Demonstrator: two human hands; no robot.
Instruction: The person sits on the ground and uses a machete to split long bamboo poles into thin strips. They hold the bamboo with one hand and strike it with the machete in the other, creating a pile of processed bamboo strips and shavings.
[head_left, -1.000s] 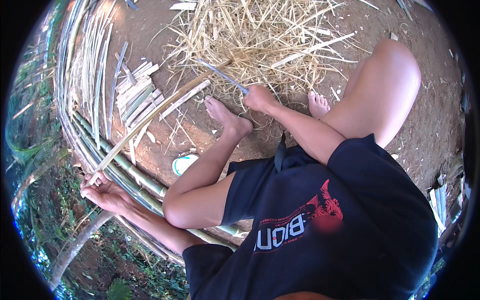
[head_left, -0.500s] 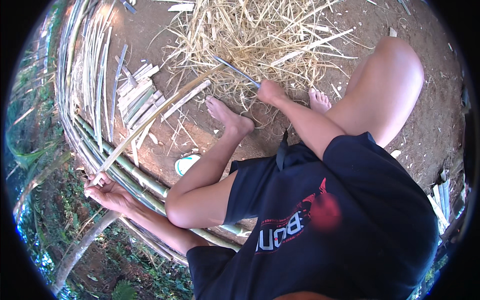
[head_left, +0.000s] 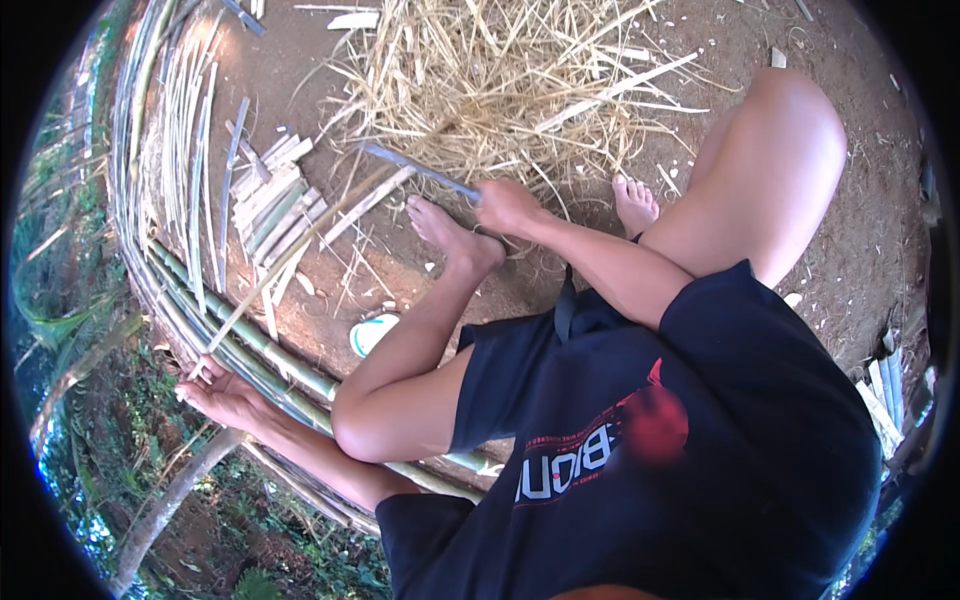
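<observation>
At the left, my left hand (head_left: 222,400) is closed on the lower end of a long, thin bamboo strip (head_left: 240,311). The strip slants up and to the right over the ground toward the knife. My right hand (head_left: 508,208) grips a knife, its handle hidden in the fist. Its long, dark knife blade (head_left: 420,170) points up and left, across the strip's far end; whether blade and strip touch, I cannot tell. Just under the strip lies a stack of short split bamboo pieces (head_left: 275,212). Beyond the blade spreads a heap of pale shavings (head_left: 490,90).
Long green bamboo poles (head_left: 290,370) run along my left side, with many thin strips (head_left: 185,150) farther up. A white round object with a green band (head_left: 372,334) sits by my bent leg. A grey branch (head_left: 175,500) and plants are at lower left.
My right hand and the knife have moved left and a little nearer to me, and the blade lies flatter. My left hand has shifted slightly right and down with the strip.
</observation>
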